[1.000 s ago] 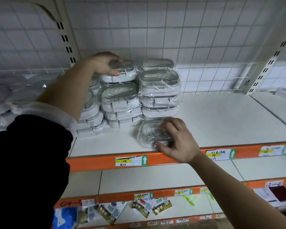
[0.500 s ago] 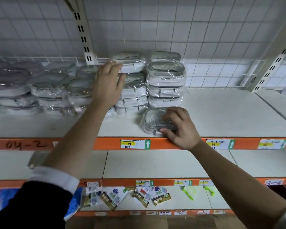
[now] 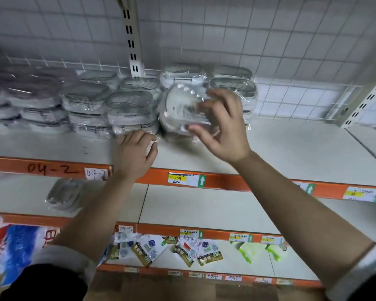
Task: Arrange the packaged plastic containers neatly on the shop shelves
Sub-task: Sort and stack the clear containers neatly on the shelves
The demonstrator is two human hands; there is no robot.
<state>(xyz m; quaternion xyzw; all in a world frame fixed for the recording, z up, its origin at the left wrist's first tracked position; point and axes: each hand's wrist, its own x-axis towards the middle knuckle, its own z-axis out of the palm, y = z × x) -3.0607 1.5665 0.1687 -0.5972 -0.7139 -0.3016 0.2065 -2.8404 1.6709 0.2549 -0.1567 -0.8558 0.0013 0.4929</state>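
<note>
**Top shelf** (image 3: 291, 144): a white board with an orange lip (image 3: 237, 181) and a wire grid (image 3: 269, 51) behind. Bare board lies to the right of the right-hand fingers and beneath them.

**Stacks** (image 3: 130, 109): piles of film-wrapped containers stand beyond both sets of fingertips. They run leftward from the left fingers, and two taller piles (image 3: 232, 85) stand directly behind the right fingers.

**Held container** (image 3: 182, 109): one wrapped pack, tilted on edge and clear of the board. It sits between the right thumb below and the fingers above, just in front of the tall piles.

**Right hand** (image 3: 224, 131): the fingers (image 3: 224, 101) curl over the pack's upper rim and the thumb pinches its lower rim. Blur hides how firm the grip is.

**Left hand** (image 3: 137, 153): the fingers (image 3: 137, 135) are loosely curled, slightly spread, and hold nothing. Their tips touch the wrap of the lowest pack ahead of them.

**Stray container** (image 3: 63, 195): lies alone on the lower shelf, below the left wrist.

**Probable hazards**
1. The pinch bears partly on slack, glossy film, so the tilted pack could slide out between thumb and fingers and drop past the lip.
2. The piles behind the right fingers are tall and slippery. Setting the pack down askew, or knocking them with the knuckles, could topple them forward.
3. Pressure from the left fingertips on the lowest pack could shift that pile's base and skew the packs above it.
4. The stray container is easily forgotten.
</note>
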